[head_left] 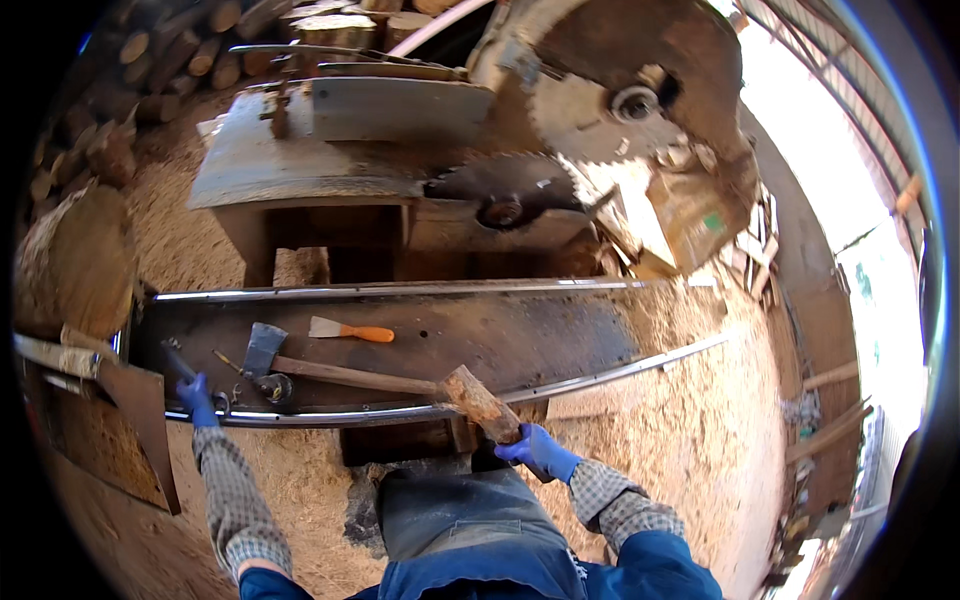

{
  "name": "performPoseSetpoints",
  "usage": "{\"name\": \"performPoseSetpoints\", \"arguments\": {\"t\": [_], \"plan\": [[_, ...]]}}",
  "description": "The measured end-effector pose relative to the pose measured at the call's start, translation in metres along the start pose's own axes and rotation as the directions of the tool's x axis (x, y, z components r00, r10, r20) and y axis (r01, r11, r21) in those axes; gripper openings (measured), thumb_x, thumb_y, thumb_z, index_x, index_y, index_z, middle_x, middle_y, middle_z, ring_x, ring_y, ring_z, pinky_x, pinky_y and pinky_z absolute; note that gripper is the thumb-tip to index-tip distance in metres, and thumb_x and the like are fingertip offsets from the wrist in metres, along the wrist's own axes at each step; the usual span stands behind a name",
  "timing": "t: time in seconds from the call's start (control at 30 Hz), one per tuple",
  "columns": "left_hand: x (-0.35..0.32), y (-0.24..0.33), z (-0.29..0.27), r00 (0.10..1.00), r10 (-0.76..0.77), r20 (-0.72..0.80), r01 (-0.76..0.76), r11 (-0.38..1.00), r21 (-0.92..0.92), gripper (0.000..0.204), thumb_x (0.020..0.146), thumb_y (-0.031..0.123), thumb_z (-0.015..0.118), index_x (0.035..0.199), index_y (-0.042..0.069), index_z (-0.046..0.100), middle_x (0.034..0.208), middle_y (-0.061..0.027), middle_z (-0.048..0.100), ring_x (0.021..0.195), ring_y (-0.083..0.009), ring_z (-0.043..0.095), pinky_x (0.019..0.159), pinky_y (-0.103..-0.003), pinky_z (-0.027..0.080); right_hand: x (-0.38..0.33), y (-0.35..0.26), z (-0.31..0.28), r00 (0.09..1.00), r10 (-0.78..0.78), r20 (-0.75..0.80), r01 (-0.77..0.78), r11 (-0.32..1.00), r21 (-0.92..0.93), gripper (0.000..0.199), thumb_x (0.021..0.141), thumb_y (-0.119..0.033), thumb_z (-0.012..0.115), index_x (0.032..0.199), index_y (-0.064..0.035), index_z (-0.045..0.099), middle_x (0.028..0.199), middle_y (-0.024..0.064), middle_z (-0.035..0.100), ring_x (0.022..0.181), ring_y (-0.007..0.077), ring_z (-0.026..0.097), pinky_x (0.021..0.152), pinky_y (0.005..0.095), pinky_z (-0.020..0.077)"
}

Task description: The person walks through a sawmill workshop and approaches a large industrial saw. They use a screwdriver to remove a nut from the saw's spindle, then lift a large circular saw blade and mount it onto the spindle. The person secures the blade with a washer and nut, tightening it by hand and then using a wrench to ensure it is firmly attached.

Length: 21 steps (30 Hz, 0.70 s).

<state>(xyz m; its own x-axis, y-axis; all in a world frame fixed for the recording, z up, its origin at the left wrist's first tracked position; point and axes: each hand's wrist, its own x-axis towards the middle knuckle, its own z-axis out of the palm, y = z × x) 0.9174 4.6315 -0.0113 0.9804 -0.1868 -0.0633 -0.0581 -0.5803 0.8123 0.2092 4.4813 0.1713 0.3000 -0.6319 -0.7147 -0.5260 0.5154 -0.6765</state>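
Observation:
My right hand [545,453], in a blue glove, is closed round the lower end of a rough split piece of wood [478,402], which slants over the near rail of the metal bed. My left hand [198,402], also gloved in blue, is at the bed's left end, with its fingers closed on a dark narrow tool [178,360] whose kind I cannot make out. Between the hands lies an axe [340,373], its head to the left, the end of its handle meeting the wood piece. Beyond it rests a scraper [352,330] with an orange handle.
A saw table [330,185] with a toothed circular blade [505,185] stands beyond the bed [500,325]; a larger blade [590,115] sits upper right. A thick log [85,260] is at the left. A small dark round object [275,388] lies by the axe. Sawdust [690,430] covers the floor.

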Motion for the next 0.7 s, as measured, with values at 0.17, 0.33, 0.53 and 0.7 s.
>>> {"name": "performPoseSetpoints", "arguments": {"t": [0.17,0.33,0.53,0.7], "plan": [[-0.096,0.04,-0.037,1.0,0.011,0.012,-0.009,0.98,-0.198,0.03,0.083,0.013,0.07,0.105,-0.003,0.057,0.074,-0.006,0.058,0.058,-0.0152,0.054,0.049,-0.032,0.043,0.03,0.021,-0.02,0.992,0.089,0.089,-0.079,0.991,-0.109,0.057,0.074,-0.026,0.089,0.117,0.0032,0.065,0.098,0.0071,0.071,0.088,0.0164,0.066,0.08,0.0317,0.0549],[-0.301,0.136,-0.088,0.997,0.011,0.072,0.009,0.965,-0.263,0.027,0.091,0.007,0.063,0.115,0.001,0.054,0.08,-0.0046,0.058,0.057,-0.0094,0.052,0.048,-0.026,0.041,0.041,-0.007,-0.029,0.948,-0.193,0.253,0.196,0.981,0.016,0.056,0.078,-0.027,0.086,0.122,0.0016,0.066,0.114,0.0106,0.072,0.101,0.0169,0.066,0.094,0.0332,0.053],[-0.531,0.209,-0.08,0.785,-0.132,0.606,0.352,0.899,-0.26,0.039,0.084,0.005,0.062,0.122,-0.003,0.057,0.08,-0.005,0.059,0.06,-0.0135,0.058,0.057,-0.028,0.05,0.046,0.011,-0.032,0.858,-0.265,0.44,-0.063,0.795,0.603,0.052,0.083,-0.02,0.083,0.127,-0.0001,0.064,0.121,0.0107,0.069,0.106,0.0195,0.067,0.092,0.0364,0.0576],[-0.638,0.262,-0.009,0.302,-0.189,0.934,0.689,0.721,-0.077,0.051,0.083,0.015,0.068,0.128,-0.006,0.055,0.076,-0.0041,0.057,0.064,-0.0141,0.059,0.061,-0.027,0.051,0.043,0.007,-0.128,0.879,-0.232,0.416,-0.243,0.532,0.811,0.061,0.081,-0.022,0.081,0.13,0.0,0.053,0.12,0.015,0.066,0.107,0.0308,0.068,0.089,0.0459,0.0617]]}}
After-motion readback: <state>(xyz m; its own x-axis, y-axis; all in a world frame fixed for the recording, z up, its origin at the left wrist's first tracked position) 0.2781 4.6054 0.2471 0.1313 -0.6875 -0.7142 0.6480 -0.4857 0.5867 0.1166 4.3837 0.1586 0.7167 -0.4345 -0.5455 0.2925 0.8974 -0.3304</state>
